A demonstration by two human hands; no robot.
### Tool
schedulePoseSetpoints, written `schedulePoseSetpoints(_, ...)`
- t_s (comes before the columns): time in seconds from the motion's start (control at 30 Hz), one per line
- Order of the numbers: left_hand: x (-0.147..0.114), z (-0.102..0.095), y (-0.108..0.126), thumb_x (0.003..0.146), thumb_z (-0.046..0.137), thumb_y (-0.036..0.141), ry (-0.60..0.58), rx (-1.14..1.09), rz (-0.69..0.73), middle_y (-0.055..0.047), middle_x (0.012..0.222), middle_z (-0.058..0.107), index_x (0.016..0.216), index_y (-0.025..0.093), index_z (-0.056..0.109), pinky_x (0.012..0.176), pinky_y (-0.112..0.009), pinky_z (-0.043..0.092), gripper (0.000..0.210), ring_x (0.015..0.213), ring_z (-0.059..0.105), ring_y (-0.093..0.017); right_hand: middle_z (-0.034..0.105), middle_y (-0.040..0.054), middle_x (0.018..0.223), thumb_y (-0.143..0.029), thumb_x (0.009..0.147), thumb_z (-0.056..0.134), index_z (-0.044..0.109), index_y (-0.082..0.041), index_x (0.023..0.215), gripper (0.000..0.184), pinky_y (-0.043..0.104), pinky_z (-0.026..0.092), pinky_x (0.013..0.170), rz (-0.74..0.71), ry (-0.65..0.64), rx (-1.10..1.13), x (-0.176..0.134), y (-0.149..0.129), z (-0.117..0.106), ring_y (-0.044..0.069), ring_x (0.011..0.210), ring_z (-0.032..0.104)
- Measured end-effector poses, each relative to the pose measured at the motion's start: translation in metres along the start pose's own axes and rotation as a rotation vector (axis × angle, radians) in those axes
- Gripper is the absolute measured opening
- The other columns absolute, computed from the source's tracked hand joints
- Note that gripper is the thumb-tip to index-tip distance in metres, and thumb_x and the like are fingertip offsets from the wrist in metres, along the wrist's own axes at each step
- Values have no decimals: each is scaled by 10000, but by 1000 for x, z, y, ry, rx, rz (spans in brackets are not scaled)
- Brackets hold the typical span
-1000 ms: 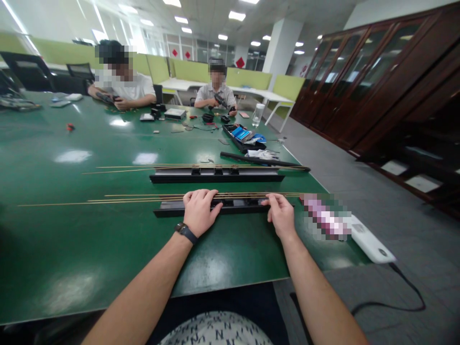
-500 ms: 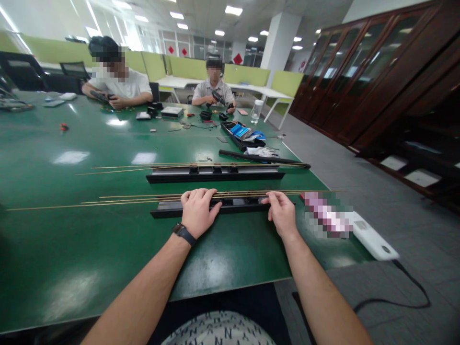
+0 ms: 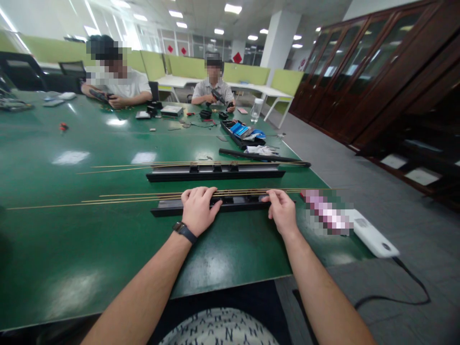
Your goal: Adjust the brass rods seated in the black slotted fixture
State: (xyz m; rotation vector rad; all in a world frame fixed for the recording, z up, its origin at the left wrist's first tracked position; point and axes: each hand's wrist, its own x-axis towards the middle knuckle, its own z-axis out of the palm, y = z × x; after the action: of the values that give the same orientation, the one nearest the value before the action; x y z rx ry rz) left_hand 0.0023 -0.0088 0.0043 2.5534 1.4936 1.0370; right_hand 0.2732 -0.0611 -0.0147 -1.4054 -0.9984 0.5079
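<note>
Thin golden rods (image 3: 240, 192) lie along the near black channel (image 3: 240, 208), on the green table (image 3: 108, 258) in front of you, and their left ends reach far beyond it. Your left hand (image 3: 199, 206) rests over rods and channel, fingers close to each other, thumb spread away; the fingertips are hidden. Your right hand (image 3: 282, 211) has thumb and forefinger brought together beside the rods, but whether it pinches one cannot be told. For good work, press lightly and evenly with the left, so the channel does not slide, and guide with the right without bending; such long, slim pieces probably spring easily. Inside the near channel are small dark parts (image 3: 227, 201); the far channel (image 3: 215, 177) also contains black blocks (image 3: 217, 168). Further away, a black tray (image 3: 233, 138) holds blue packets (image 3: 238, 129). Near it stands a clear bottle (image 3: 256, 112), whose content is difficult to see.
</note>
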Motion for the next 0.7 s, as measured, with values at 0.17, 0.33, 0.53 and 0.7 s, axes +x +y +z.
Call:
schedulePoseSetpoints(0.17, 0, 0, -1, 940, 641, 404, 3, 0, 12, -87, 1150, 727, 1200, 269, 656, 1001, -501, 326, 294, 1132, 628, -294, 764, 53, 823, -600, 899, 650, 671, -190, 993, 421, 212, 331, 299, -7, -7, 9, 0, -1, 0, 67, 319, 474)
schedulePoseSetpoints(0.33, 0, 1, -1, 940, 640, 401, 6, 0, 10, -86, 1160, 727, 1200, 271, 658, 1000, -503, 323, 291, 1129, 630, -292, 763, 51, 829, -593, 907, 648, 672, -191, 994, 412, 208, 326, 301, -3, -9, 15, 0, 0, 0, 64, 321, 475)
schedulePoseSetpoints(0.53, 0, 2, -1, 943, 640, 411, 2, 13, 11, -86, 1165, 724, 1202, 272, 657, 1008, -497, 318, 295, 1137, 624, -287, 768, 54, 837, -594, 909, 647, 677, -191, 997, 414, 210, 341, 307, -15, -7, 11, 0, 1, -1, 67, 326, 480)
schedulePoseSetpoints(0.7, 0, 2, -2, 942, 638, 420, 0, 23, 11, -84, 1166, 722, 1212, 266, 659, 1013, -488, 323, 312, 1144, 623, -284, 773, 64, 852, -590, 905, 650, 688, -182, 983, 417, 210, 336, 307, -14, -4, 22, 1, 2, -1, 67, 322, 485)
